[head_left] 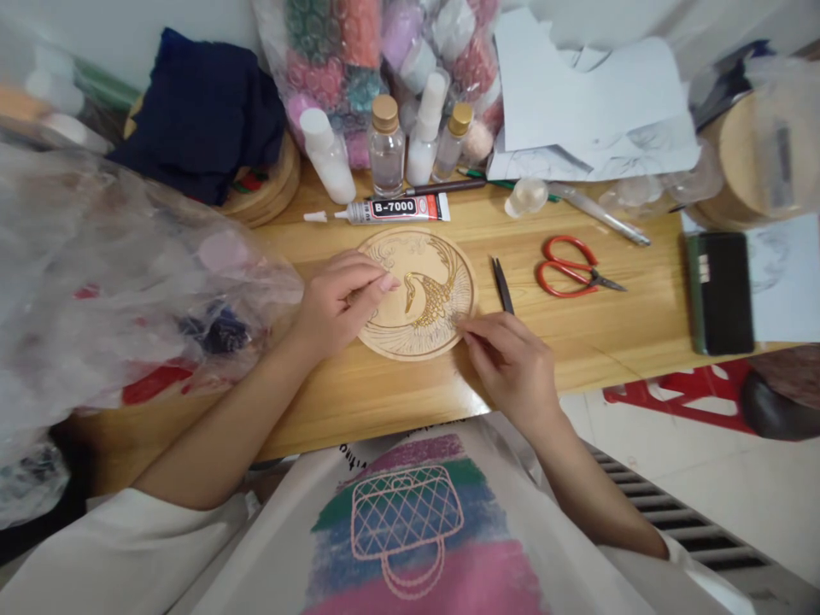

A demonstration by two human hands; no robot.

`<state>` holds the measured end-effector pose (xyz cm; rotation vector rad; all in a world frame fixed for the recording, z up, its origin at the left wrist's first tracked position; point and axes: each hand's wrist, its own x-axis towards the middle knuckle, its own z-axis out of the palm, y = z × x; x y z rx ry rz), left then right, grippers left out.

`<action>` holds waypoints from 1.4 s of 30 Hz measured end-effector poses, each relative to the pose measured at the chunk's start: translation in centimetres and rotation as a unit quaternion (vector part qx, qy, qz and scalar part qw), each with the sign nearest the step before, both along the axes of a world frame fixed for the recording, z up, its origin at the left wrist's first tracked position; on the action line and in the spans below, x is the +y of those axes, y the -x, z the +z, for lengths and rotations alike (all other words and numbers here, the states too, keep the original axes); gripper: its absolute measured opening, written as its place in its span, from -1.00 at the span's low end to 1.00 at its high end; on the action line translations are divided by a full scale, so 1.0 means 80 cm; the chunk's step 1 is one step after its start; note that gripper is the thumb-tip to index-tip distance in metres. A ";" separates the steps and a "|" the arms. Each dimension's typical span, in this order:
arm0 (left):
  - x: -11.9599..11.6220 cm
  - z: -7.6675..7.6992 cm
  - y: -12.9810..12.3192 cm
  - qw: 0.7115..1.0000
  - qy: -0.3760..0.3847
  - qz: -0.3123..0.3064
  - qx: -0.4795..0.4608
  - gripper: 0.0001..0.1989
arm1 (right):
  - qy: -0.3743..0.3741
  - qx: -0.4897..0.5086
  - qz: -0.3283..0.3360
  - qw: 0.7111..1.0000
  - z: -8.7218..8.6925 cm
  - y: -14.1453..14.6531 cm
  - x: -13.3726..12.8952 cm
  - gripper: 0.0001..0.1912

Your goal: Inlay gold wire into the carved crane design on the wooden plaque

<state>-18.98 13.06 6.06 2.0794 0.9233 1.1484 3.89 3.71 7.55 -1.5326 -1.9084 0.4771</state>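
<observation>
A round wooden disc (390,337) lies on the table, carved with a bird whose neck and body are lined in gold. My left hand (342,299) is over its left side, thumb and fingers pinched together near the bird's head. At the lower right rim, my right hand (512,363) has its thumb and forefinger closed in a pinch. Whatever either pinch holds is too small to make out. Just beyond the disc lies a B-7000 glue tube (397,208), its white cap (315,217) off to the left. Black tweezers (502,284) rest just above my right hand.
Red-handled scissors (567,272) and a phone (721,292) lie to the right. Several small bottles (387,154) stand at the back before bagged yarn (359,51). Papers (589,102) lie at the back right. Crumpled plastic bags (128,282) cover the left side.
</observation>
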 end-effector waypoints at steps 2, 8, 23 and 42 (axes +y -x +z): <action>0.000 0.001 0.000 1.000 -0.001 -0.002 0.005 -0.82 | 0.003 -0.005 0.007 1.000 0.001 0.000 0.001 -0.79; 0.000 0.002 0.000 1.000 -0.003 0.001 0.026 -0.82 | 0.005 -0.032 0.010 0.999 0.006 -0.003 0.002 -0.77; 0.000 -0.004 0.006 0.985 -0.076 0.115 0.101 -0.76 | 0.018 -0.031 -0.021 0.999 0.005 -0.009 0.006 -0.86; 0.005 -0.016 0.010 0.976 -0.081 0.083 0.183 -0.68 | -0.002 -0.045 -0.007 0.999 0.001 -0.002 0.004 -0.74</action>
